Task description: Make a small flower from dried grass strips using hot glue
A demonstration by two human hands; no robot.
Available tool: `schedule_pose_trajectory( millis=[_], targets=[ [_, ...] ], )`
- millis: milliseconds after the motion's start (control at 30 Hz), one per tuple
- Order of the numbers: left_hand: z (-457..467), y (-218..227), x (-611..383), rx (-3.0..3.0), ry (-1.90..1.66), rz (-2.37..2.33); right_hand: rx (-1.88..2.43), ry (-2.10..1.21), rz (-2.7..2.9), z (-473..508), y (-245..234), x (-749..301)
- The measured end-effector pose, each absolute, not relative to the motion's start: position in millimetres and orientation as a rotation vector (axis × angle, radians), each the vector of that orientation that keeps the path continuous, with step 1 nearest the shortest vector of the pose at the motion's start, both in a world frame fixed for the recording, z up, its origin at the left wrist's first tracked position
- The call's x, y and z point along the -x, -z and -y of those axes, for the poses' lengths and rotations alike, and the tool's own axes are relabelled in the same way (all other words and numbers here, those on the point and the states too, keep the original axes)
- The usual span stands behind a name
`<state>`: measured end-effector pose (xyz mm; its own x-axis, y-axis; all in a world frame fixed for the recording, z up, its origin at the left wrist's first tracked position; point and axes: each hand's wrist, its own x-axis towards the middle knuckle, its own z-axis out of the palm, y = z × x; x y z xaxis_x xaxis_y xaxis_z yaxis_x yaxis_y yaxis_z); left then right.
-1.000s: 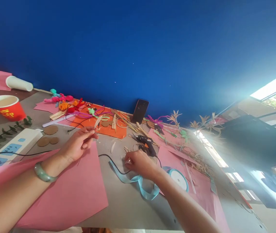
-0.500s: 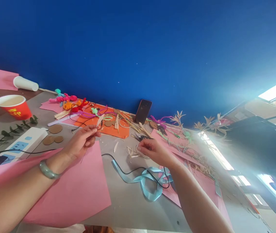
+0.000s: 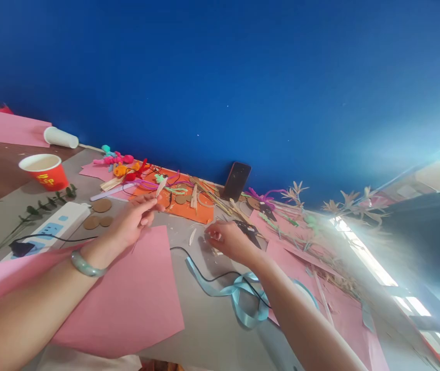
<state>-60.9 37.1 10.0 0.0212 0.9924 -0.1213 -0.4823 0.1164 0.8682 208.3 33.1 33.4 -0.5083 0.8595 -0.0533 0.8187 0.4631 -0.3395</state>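
My left hand (image 3: 136, 219) is closed in a pinch around a pale dried leaf (image 3: 161, 187), which points up from the fingertips. A thin dark stem (image 3: 135, 246) hangs below that hand, over a pink paper sheet (image 3: 127, 304). To the right, my right hand (image 3: 229, 241) hovers over the grey table with curled fingers and thumb drawn together. Whatever those fingers may hold is too small to make out. Just left of them lies a loose narrow pale leaf (image 3: 192, 237). Pale scraps on the table are partly hidden beneath the right hand.
A light blue ribbon (image 3: 220, 291) and black cord lie near my right forearm. Orange paper (image 3: 204, 212) with dried stems is behind. A phone (image 3: 237, 181) leans on the blue wall. At left are a red paper cup (image 3: 51, 179), a power strip (image 3: 70, 216) and round wooden discs (image 3: 101, 205).
My right hand has moved left, closer to the loose leaf, covering most of the pale scraps. The left hand keeps its pinch on the dried leaf. The view has shifted slightly left.
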Motion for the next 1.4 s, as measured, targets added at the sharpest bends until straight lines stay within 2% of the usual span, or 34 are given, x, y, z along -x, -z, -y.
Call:
schedule_pose_trajectory(
  millis=[300,600,1167,1400],
  targets=[
    [-61,-5,81,-0.708,-1.623,-0.991,1.239,-0.126,2.8,-88,-15,-127],
    [-64,-4,82,-0.706,-1.75,-1.034,1.237,0.016,2.882,-124,2,-72],
    [-67,-20,96,-0.601,-1.833,-1.065,1.447,-0.175,2.647,-142,-2,-87],
    [-66,-20,94,-0.616,-1.833,-1.066,1.29,-0.325,2.633,-143,-1,-95]
  ],
)
